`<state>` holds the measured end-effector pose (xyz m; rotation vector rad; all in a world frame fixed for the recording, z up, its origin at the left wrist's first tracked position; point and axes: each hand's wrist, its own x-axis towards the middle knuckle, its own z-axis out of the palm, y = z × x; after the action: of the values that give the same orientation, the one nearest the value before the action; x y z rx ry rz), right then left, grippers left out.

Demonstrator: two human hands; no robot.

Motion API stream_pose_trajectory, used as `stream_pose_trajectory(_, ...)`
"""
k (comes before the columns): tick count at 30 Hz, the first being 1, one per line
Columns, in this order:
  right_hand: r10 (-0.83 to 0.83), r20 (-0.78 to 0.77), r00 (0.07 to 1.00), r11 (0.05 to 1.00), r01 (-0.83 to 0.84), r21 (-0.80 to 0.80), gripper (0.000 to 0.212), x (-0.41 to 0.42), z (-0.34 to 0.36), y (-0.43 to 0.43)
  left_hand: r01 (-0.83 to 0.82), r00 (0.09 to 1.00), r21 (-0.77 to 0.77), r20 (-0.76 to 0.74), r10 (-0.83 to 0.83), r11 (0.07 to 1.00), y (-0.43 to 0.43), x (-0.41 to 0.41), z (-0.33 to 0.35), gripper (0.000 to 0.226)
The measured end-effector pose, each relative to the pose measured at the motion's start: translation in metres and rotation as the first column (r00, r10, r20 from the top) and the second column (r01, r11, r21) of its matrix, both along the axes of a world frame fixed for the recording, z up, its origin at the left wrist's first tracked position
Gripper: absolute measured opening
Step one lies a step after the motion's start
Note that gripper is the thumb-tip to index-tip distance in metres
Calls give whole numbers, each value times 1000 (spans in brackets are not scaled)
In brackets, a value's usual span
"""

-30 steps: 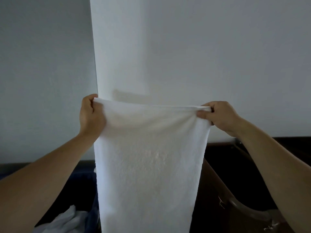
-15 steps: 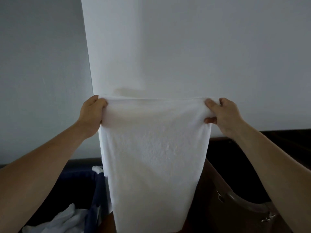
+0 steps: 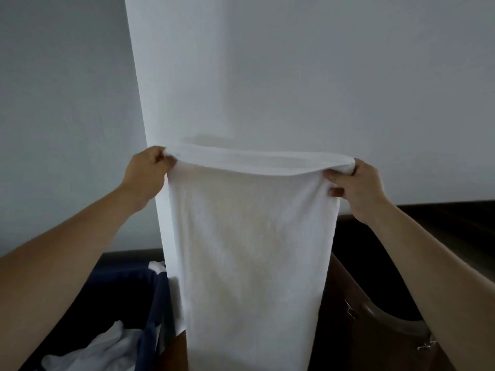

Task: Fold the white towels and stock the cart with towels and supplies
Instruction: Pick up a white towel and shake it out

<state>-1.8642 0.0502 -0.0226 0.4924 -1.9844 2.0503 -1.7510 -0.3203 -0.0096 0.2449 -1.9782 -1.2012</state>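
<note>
Parted now, the towel's (image 3: 249, 250) top edge shows two layers; left hand (image 3: 148, 174) and right hand (image 3: 355, 188) pinch its corners, while the navy hamper (image 3: 159, 298) holds crumpled white linen (image 3: 107, 346).

Down at the lower left stands a navy fabric bin (image 3: 158, 298), and crumpled white linen (image 3: 107, 349) lies heaped inside it. To the right is a dark brown wooden unit (image 3: 345, 330) with a curved metal bar (image 3: 396, 321), possibly a handle, fixed to it.

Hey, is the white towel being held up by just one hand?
No, the left hand grips one top corner of the white towel and the right hand grips the other, so it hangs between them.
</note>
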Motion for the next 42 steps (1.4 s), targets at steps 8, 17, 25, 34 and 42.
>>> stream_pose_trajectory(8, -14, -42, 999, 1000, 13, -21, 21, 9, 7, -17, -36, 999, 210, -19, 41, 977, -7, -5, -6, 10)
stream_pose_trajectory(17, 31, -53, 998, 999, -30, 36, 23, -7, -2, -24, -148, 989, 186, 3, 150, 971, -2, -13, -6, 9)
stream_pose_trajectory(25, 105, -89, 991, 994, -101, 45, 25, -14, -9, -21, -189, 977, 224, -52, 205, 956, 11, 12, -13, 15)
stream_pose_trajectory(34, 142, 13, 990, 985, -142, 101, 23, 61, -50, 7, -142, 988, 311, -7, 152, 940, 42, 100, -57, 23)
stream_pose_trajectory(42, 94, 183, 979, 947, -145, 285, 27, 171, -164, 57, -82, 981, 453, 195, -8, 888, 87, 221, -168, 19)
